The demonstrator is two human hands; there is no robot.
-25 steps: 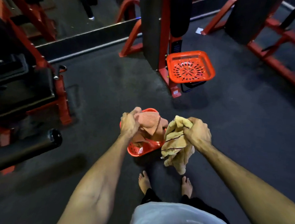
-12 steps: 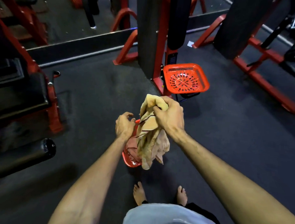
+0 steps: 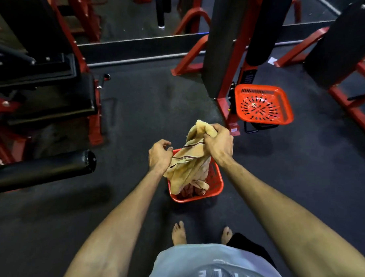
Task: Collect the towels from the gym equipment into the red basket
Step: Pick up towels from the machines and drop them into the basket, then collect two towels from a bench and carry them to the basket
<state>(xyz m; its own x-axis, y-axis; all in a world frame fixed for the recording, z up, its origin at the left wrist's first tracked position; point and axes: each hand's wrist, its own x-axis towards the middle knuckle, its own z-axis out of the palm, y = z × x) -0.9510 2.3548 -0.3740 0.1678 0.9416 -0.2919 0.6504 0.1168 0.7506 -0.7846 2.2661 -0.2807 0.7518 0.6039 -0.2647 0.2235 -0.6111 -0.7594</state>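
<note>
A small red basket stands on the dark floor just ahead of my bare feet. My right hand grips the top of a yellow striped towel, which hangs down into the basket. A pink towel lies in the basket's bottom, mostly covered by the yellow one. My left hand hovers at the basket's left rim with fingers loosely curled and holds nothing, close beside the yellow towel.
A second red basket, holding nothing, sits by the red machine frame ahead to the right. A black padded bar and a machine seat jut in from the left. More red frames stand at the right.
My left hand let go of the pink towel, which now lies in the basket. My right hand carried the yellow towel leftwards over the basket, and its lower end has dropped in.
</note>
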